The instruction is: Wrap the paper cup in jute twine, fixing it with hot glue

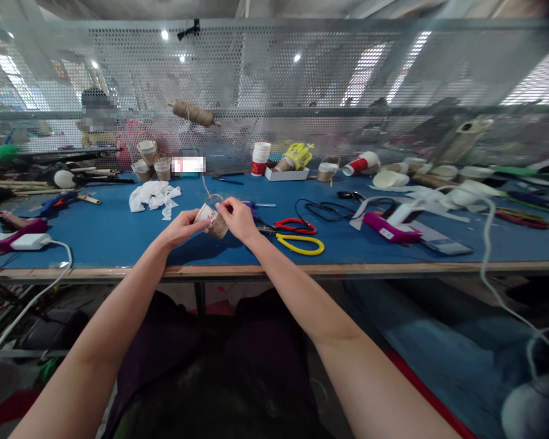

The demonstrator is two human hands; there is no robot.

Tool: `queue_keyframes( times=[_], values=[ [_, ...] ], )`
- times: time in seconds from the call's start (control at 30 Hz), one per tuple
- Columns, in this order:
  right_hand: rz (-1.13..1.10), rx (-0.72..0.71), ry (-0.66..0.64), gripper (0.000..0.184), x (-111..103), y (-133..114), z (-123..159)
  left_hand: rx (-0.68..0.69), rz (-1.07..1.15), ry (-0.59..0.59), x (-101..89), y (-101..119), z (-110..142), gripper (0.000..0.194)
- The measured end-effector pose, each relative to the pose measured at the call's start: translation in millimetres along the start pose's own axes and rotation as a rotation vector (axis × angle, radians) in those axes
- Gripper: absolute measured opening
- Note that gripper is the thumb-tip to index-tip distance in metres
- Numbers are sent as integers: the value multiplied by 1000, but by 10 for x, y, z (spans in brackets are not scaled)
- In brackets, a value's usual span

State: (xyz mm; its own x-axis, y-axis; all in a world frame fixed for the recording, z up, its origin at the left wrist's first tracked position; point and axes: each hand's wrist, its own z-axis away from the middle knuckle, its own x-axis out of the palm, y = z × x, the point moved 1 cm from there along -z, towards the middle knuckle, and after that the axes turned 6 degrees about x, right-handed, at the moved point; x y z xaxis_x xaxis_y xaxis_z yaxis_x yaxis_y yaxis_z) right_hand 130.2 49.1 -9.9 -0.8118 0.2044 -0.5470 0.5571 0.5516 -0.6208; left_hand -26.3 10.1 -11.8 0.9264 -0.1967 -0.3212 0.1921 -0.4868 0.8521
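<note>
My left hand (pixel 182 228) is closed around a small paper cup (pixel 207 214) with a pink flower print, tilted above the table's front half. Brown twine (pixel 218 227) is wound around the cup's lower part. The fingers of my right hand (pixel 238 218) press together on the twine at the cup's right side; their tips are partly hidden. A loose strand rises from the cup. Beyond hangs a spool of twine (pixel 193 114) on a stick at the mesh screen. Right of my right hand lie scissors with red handles (pixel 296 226) and scissors with yellow handles (pixel 301 245).
Crumpled white material (pixel 153 196) lies on the blue tabletop (pixel 105 235). Behind it stand several twine-wrapped cups (pixel 162 169). Stacked paper cups (pixel 260 160) and a white box (pixel 287 175) line the back. A purple glue gun (pixel 392 230) with a white cord lies right. Another person's leg (pixel 421 329) is at right.
</note>
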Motion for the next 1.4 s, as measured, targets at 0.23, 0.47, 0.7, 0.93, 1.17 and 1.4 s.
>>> queue_keyframes(
  times=[0.23, 0.47, 0.7, 0.93, 1.17, 1.4],
  values=[
    [48, 42, -57, 19, 9, 27, 19, -1, 3, 17, -12, -29, 6, 32],
    [96, -1, -59, 19, 17, -42, 55, -19, -1, 107, 16, 4, -11, 35],
    [137, -66, -51, 15, 44, -111, 113, -85, -15, 145, 14, -35, -22, 37],
    [80, -102, -19, 19, 11, -93, 72, -74, -42, 147, 2, -68, -32, 34],
    [15, -113, 10, 20, 7, -84, 61, -59, -70, 135, -6, -70, -36, 34],
    [-10, -95, 4, 21, 25, -61, 48, -45, -81, 113, 0, -43, -32, 33]
  ],
)
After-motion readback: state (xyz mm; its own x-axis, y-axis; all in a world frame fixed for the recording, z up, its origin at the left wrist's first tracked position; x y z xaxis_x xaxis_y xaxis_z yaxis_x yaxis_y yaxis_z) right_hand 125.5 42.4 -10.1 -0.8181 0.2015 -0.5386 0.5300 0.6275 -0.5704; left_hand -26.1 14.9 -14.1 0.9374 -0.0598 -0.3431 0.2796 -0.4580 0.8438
